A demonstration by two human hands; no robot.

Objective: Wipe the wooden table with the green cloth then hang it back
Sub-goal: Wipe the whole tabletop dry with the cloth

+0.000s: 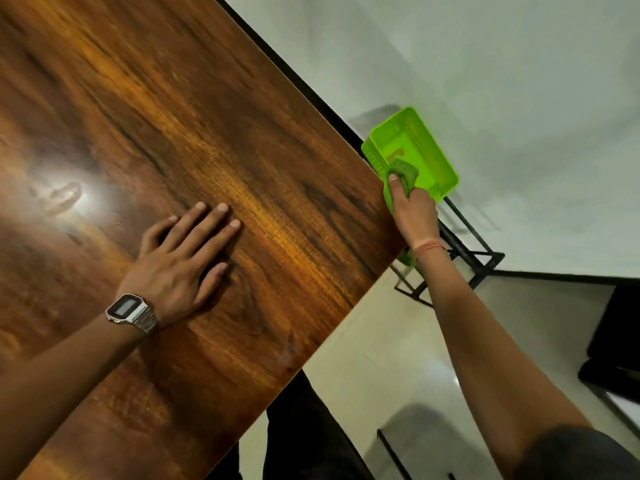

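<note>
The wooden table [214, 109] fills the left and middle of the view, its surface glossy with a light glare. My left hand [180, 258] lies flat on it, fingers spread, a metal watch on the wrist. Past the table's right edge, my right hand [412, 209] grips the green cloth [406, 173], bunched under the thumb at the near rim of a bright green plastic basket [426, 147]. A strip of the cloth also shows below the wrist.
The basket sits on a black metal rack [467, 251] against the pale wall, beside the table's right edge. A dark object [616, 334] stands at the far right on the light floor. Another black frame [391, 452] shows at the bottom.
</note>
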